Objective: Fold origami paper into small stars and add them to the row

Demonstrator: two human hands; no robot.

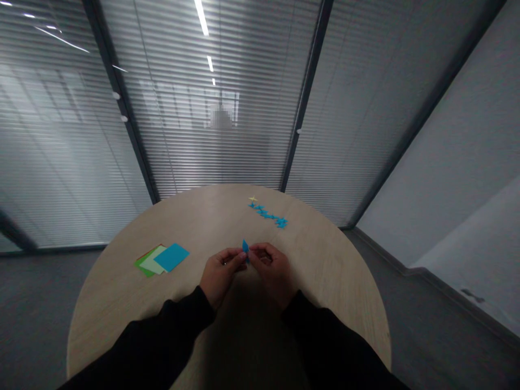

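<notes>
Between my two hands, over the near middle of the table, is a small folded piece of blue paper point(245, 246) with a pointed top. My left hand point(220, 273) pinches it from the left, thumb and forefinger together. From the other side my right hand point(273, 271) grips it with closed fingertips. The fingers cover the paper's lower part, so its full shape is hidden. Beyond my hands lies a row of several small blue folded paper pieces point(266, 215), with a yellow star-shaped one point(253, 199) at its far end.
Left of my hands, a blue paper sheet point(171, 257) overlaps pale green and brighter green sheets point(147, 266). The round wooden table point(325, 260) stands near glass panels with blinds point(219, 157). A white wall point(459, 179) is at the right.
</notes>
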